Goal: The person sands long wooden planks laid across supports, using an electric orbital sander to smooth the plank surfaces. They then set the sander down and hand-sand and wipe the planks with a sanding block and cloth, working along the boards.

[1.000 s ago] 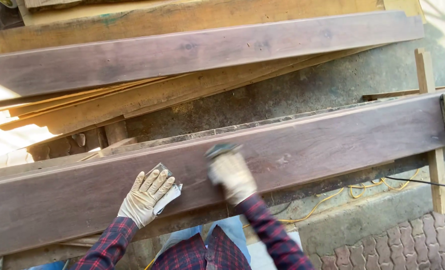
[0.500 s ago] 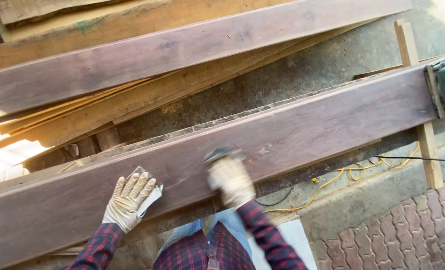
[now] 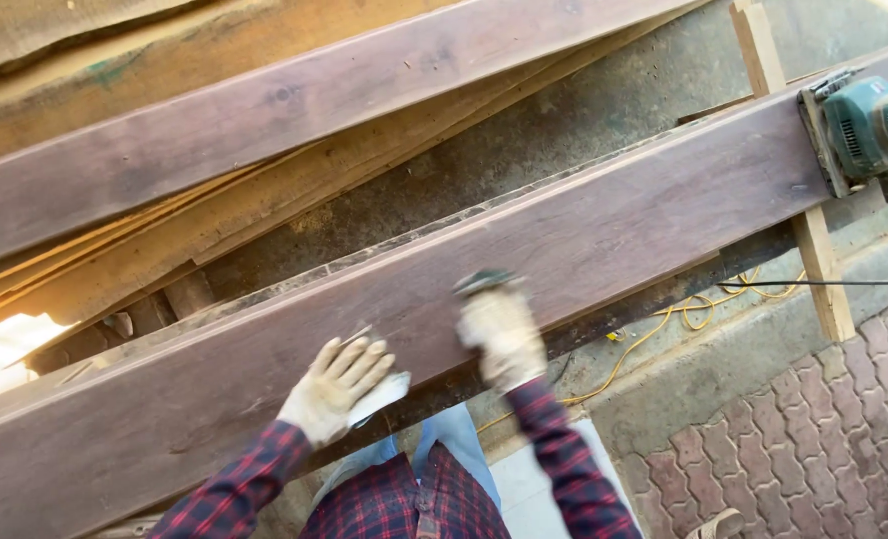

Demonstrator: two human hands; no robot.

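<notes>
Planks fill most of the view, and the long dark brown wooden plank [image 3: 584, 230] running slantwise from lower left to upper right is the landmark. Above it lie a second dark wooden board [image 3: 264, 120] and a stack of paler rough boards [image 3: 294, 215]. At the plank's upper right end sits a teal and grey power tool [image 3: 863, 125], resting on the wood beside a pale upright wooden post [image 3: 813, 250]. Below the plank, a yellow cable [image 3: 683, 314] trails over concrete, with reddish paving blocks [image 3: 843, 429] farther down.

On the plank's near edge, the gloved left hand [image 3: 332, 391] lies flat with fingers spread, pressing a pale sheet of sandpaper [image 3: 384, 391] against the wood. Just to its right, the gloved right hand [image 3: 502, 334] is closed around a small dark-topped object [image 3: 484, 281], blurred, held against the plank's face.
</notes>
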